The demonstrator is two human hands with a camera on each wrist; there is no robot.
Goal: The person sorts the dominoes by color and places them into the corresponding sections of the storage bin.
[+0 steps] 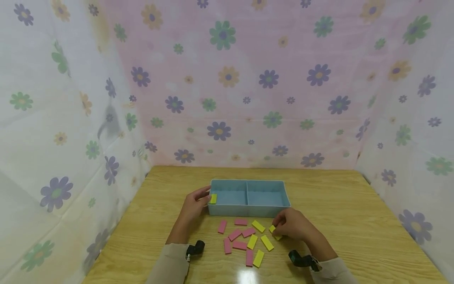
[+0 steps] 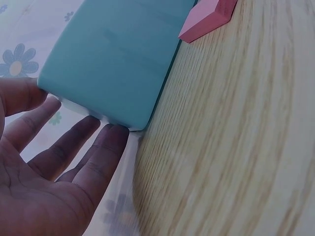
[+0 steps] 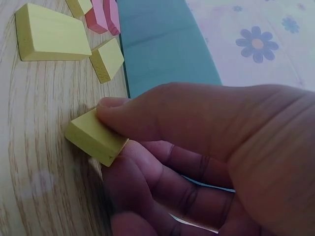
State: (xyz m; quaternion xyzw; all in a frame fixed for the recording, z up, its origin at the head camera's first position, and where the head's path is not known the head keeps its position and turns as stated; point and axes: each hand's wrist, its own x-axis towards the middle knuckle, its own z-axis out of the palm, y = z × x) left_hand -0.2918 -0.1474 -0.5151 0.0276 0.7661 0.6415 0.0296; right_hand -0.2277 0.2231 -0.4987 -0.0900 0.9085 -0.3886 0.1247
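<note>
A blue box (image 1: 227,211) with two compartments stands on the table. My left hand (image 1: 194,204) touches its left end; in the left wrist view the fairly straight fingers (image 2: 101,167) rest against the end wall. One yellow block (image 1: 213,198) is in the left compartment, at its left wall. By the box's front right corner my right hand (image 1: 291,224) pinches another yellow block (image 3: 96,137) between thumb and fingers, close to the tabletop. Several pink blocks (image 1: 235,234) and yellow blocks (image 1: 267,243) lie scattered in front of the box.
The wooden table (image 1: 330,205) extends to both sides of the box. Flowered cloth (image 1: 248,86) hangs behind it and at left and right. A black wrist camera (image 1: 196,248) sits on the left wrist, another camera (image 1: 301,259) on the right.
</note>
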